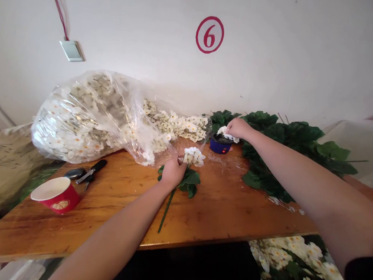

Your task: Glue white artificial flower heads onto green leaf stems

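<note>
My left hand (172, 172) is closed around an artificial flower stem (166, 211) with green leaves and a white blossom cluster (194, 157) at its top. The stem's lower end points toward the table's front edge. My right hand (239, 129) pinches a white artificial flower (225, 133) over a small blue pot (219, 147) with a dark rim and a lit red light on its front. The flower's lower part is at the pot's opening; what is inside the pot is mostly hidden.
A clear plastic bag (87, 118) spills white flowers (187, 126) along the wall. Green leaf stems (281, 135) are heaped at right. A red paper cup (60, 196) and keys (87, 175) lie left on the wooden table (115, 203). Finished-looking flowers (293, 258) sit below its front edge.
</note>
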### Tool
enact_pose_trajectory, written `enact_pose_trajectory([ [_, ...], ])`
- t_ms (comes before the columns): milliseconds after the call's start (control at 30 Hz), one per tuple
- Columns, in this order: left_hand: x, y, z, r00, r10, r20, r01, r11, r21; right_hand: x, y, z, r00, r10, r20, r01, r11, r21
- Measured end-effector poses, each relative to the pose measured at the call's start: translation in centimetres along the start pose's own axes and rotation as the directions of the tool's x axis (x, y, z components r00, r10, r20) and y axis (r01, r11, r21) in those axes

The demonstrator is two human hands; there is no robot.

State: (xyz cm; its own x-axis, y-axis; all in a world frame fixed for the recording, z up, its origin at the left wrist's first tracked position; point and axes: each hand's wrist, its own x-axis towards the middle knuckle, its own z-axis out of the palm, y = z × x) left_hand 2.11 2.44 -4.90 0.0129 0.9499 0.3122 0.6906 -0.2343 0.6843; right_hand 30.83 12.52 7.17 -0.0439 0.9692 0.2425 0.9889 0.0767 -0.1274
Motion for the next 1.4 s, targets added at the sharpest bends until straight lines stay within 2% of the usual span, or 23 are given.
enact_pose_trajectory([
  [233, -0.3, 0.8, -0.5, 0.999, -0.035, 0.0, 0.035, 0.999, -0.037, -0.2, 0.7, -0.3, 0.995, 0.044, -0.091, -0.036, 0.996, 0.08],
  [467, -0.3, 0.4, -0.4, 0.999, 0.041, 0.009, -0.041, 0.999, -0.02, -0.4, 0.9, 0.8, 0.999, 0.021, -0.044, -0.016, 0.994, 0.104],
  [633, -0.3, 0.3, -0.4, 1.0, 0.012, -0.011, -0.012, 1.0, 0.012, -0.5, 1.4, 0.4, 0.983, 0.062, -0.17, -0.031, 0.984, 0.177],
  [733, -0.3, 0.4, -0.4, 0.999, 0.013, -0.045, -0.011, 0.999, 0.04, -0.8, 1.8, -0.4, 0.96, 0.136, -0.244, -0.056, 0.949, 0.309],
  [833, -0.5, 0.6, -0.3, 0.997, 0.042, -0.058, -0.038, 0.997, 0.074, -1.4, 1.8, -0.8, 0.932, 0.247, -0.266, -0.086, 0.862, 0.5],
  [967, -0.8, 0.8, -0.4, 0.994, 0.097, -0.047, -0.09, 0.986, 0.137, -2.6, 0.5, -0.9, 0.928, 0.321, -0.192, -0.085, 0.681, 0.728],
  [1100, -0.9, 1.3, -1.0, 0.967, 0.25, 0.05, -0.255, 0.958, 0.135, -5.1, -2.0, -0.3, 0.948, 0.298, -0.113, -0.012, 0.388, 0.922],
  [1167, -1.0, 1.5, -1.4, 0.943, 0.32, 0.093, -0.33, 0.935, 0.127, -6.9, -3.5, 0.5, 0.97, 0.233, -0.073, 0.003, 0.287, 0.958],
  [1300, -1.1, 1.6, -2.0, 0.909, 0.399, 0.116, -0.412, 0.904, 0.117, -10.2, -5.9, 2.9, 0.994, 0.108, -0.036, 0.006, 0.262, 0.965],
  [1400, -1.2, 1.6, -2.1, 0.893, 0.433, 0.124, -0.448, 0.881, 0.154, -11.5, -6.7, 4.4, 0.998, 0.06, 0.006, -0.019, 0.219, 0.976],
])
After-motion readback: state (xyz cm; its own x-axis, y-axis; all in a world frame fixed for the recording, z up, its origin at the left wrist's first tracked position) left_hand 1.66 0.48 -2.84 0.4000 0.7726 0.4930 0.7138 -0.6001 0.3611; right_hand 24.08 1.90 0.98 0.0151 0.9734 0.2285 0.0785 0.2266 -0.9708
